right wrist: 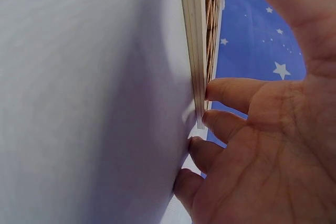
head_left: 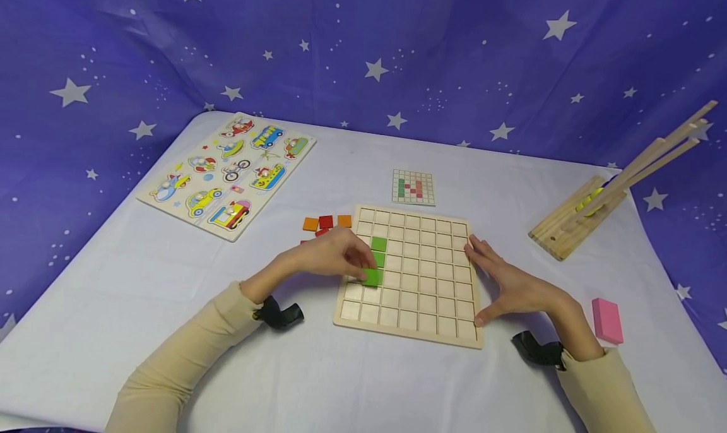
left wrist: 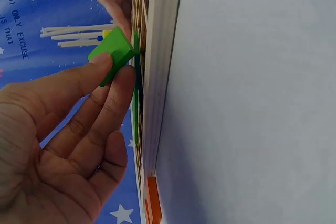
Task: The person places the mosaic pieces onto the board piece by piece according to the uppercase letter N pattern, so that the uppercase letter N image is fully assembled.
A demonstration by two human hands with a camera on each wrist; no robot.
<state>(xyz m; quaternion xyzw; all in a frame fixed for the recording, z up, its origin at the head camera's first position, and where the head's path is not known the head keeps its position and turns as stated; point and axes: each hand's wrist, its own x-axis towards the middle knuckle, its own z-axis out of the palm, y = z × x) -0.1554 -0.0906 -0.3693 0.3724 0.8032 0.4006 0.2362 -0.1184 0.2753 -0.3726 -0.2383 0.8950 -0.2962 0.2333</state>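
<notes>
On the white cloth-covered surface (head_left: 318, 382): bright green square tile (head_left: 372, 278) pinched in the left hand (head_left: 332, 254)

Toward the middle of the surface lies a pale wooden gridded board (head_left: 428, 286).

Left grip: together, thumb and fingers clamped on the tile. Tile held tilted over the left part of the board; contact with the cells cannot be told. Two flat green square tiles (head_left: 378, 243) sit in cells in a row from it toward the far edge.

Right hand (head_left: 514, 286): grip spread apart, thumb and fingertips touching the board along its right side.

Left of the board, partly behind the left hand: small orange tiles (head_left: 310, 224) and red tiles (head_left: 326, 221). Between board and far edge: small printed grid card (head_left: 413, 197) with green and red squares.

Far left corner: wooden vehicle-picture puzzle (head_left: 216, 177). Near the far right corner: wooden stand with slanting rods (head_left: 553, 234), carrying yellow pieces (head_left: 591, 199). By the right edge: pink rectangular block (head_left: 608, 321). Behind the far edge hangs blue-purple cloth printed with white stars (head_left: 454, 60).
</notes>
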